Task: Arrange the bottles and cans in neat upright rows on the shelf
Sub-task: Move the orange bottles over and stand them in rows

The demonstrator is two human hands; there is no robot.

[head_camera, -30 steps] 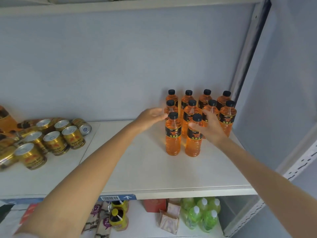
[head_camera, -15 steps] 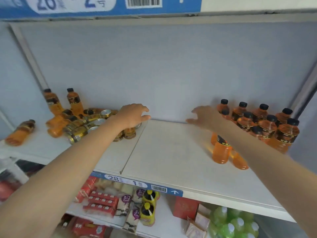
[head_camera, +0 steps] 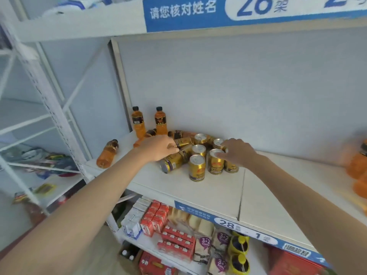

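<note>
Left hand [head_camera: 158,147] curled, pinching toppled gold can [head_camera: 183,142]; right hand [head_camera: 237,152] spread, fingertips on upright can [head_camera: 216,161]. Fallen bottle [head_camera: 107,153] lies left on shelf [head_camera: 208,192].

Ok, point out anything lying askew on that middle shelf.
One orange bottle lies on its side near the shelf's left edge, apart from the rest. Gold cans lie tipped by the left hand, with more bottles toppled behind them. The cans near the right hand stand upright.

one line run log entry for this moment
left hand: on tipped gold cans | right hand: fingertips on upright gold can | orange bottle: lying at shelf left end | rows: unfinished
</note>
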